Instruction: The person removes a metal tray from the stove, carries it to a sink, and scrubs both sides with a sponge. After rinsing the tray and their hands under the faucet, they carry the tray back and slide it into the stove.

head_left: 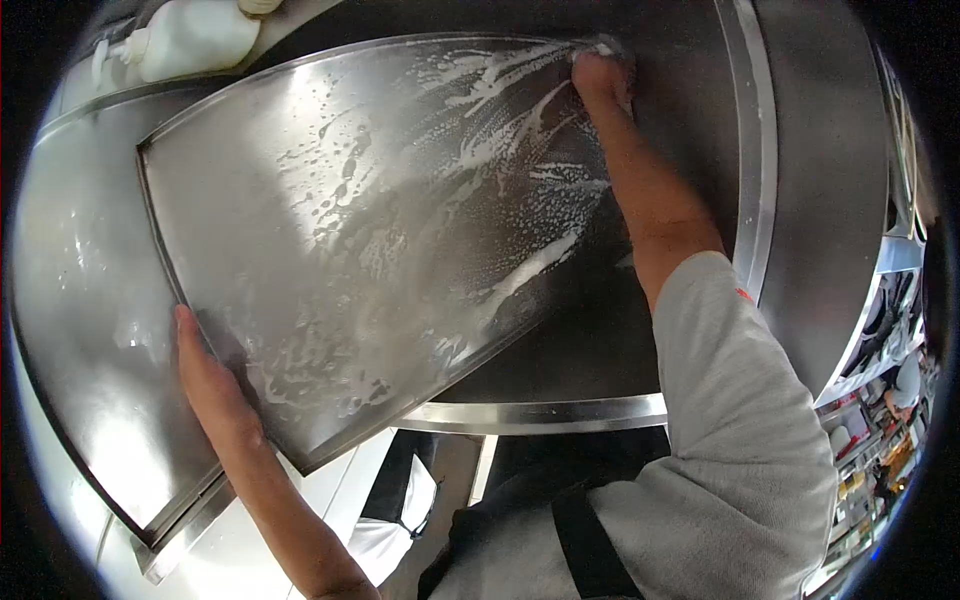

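Observation:
A large rectangular metal baking tray (250, 200) lies tilted across the sink, its surface streaked with white suds and wet drops. My left hand (215, 390) grips the tray's left edge, with part of its fingers hidden by the rim. At the tray's far right corner, my right hand (602, 80) is closed and pressed down among the suds. Something small and pale shows at its fingertips, but I cannot make out what it is.
The dark sink basin (570, 365) has a bright metal rim (755, 150) on the right. Another metal sheet (80, 240) lies at the left. A white plastic bottle (200, 40) stands at the upper left. Far right, a person (905, 385) appears beside cluttered shelves.

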`<state>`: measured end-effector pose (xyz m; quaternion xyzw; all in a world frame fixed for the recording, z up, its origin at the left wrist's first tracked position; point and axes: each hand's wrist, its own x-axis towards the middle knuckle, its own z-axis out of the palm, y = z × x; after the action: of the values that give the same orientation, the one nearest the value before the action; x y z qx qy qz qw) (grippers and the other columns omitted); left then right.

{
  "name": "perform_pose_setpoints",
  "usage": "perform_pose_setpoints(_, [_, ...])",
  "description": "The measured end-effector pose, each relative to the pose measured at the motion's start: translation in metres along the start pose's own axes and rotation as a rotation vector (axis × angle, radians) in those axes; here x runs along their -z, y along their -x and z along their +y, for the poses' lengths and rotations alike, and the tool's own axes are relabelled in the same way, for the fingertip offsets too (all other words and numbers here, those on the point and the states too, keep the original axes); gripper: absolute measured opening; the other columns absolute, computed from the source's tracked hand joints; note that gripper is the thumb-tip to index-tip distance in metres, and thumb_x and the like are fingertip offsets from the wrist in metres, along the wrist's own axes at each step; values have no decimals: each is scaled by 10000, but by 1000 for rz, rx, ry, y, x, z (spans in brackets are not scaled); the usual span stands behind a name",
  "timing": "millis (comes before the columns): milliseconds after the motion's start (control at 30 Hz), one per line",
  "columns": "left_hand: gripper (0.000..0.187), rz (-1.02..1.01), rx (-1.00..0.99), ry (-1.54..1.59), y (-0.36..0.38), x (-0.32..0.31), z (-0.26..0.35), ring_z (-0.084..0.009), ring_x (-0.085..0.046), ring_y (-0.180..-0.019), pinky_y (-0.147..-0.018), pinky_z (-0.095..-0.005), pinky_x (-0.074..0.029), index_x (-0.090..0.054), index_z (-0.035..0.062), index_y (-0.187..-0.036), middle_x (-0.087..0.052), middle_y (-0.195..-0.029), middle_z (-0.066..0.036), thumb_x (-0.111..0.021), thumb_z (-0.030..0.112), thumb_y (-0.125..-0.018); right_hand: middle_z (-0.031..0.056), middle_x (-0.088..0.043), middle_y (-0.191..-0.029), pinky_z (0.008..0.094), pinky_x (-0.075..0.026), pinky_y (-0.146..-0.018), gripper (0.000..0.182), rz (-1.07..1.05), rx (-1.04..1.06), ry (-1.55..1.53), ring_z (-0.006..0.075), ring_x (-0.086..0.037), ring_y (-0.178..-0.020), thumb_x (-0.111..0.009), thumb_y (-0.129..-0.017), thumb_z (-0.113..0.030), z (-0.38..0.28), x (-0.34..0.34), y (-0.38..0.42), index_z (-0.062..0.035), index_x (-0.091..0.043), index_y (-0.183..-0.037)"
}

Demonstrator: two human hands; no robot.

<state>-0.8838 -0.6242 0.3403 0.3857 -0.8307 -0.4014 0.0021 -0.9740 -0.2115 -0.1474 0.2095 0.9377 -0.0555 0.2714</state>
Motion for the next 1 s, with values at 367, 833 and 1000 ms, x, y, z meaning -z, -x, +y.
perform_pose_setpoints(367, [612, -59, -81, -131, 8, -11, 17, -279, -449, -1324, -1115, -329, -292, -468, -92, -1368, -491, -1419, -213, -448, 393, -995, 272, -554, -1159, 516, -402, -944, 434, 756, 44, -835, 418, -507, -1114, -588, -817, -290, -176, 127, 170, 77, -612, -1048])
perform_pose_setpoints(833, [597, -94, -173, -155, -10, 3, -1, -328, -470, -1311, -1079, -347, -331, -508, -83, -1332, -508, -1392, -251, -417, 394, -985, 162, -598, -1134, 482, -381, -972, 392, 662, 999, -1251, 349, -505, -1136, -582, -773, -201, -309, 267, 309, -53, -641, -1131])
perform_pose_setpoints(1000, [640, -96, -140, -97, 7, 0, 13, -356, -474, -1298, -1072, -365, -335, -516, -103, -1311, -508, -1384, -262, -404, 434, -981, 181, -592, -1167, 497, -365, -978, 378, 691, 899, -1201, 358, -494, -1154, -596, -765, -193, -288, 248, 330, -1, -639, -1087])
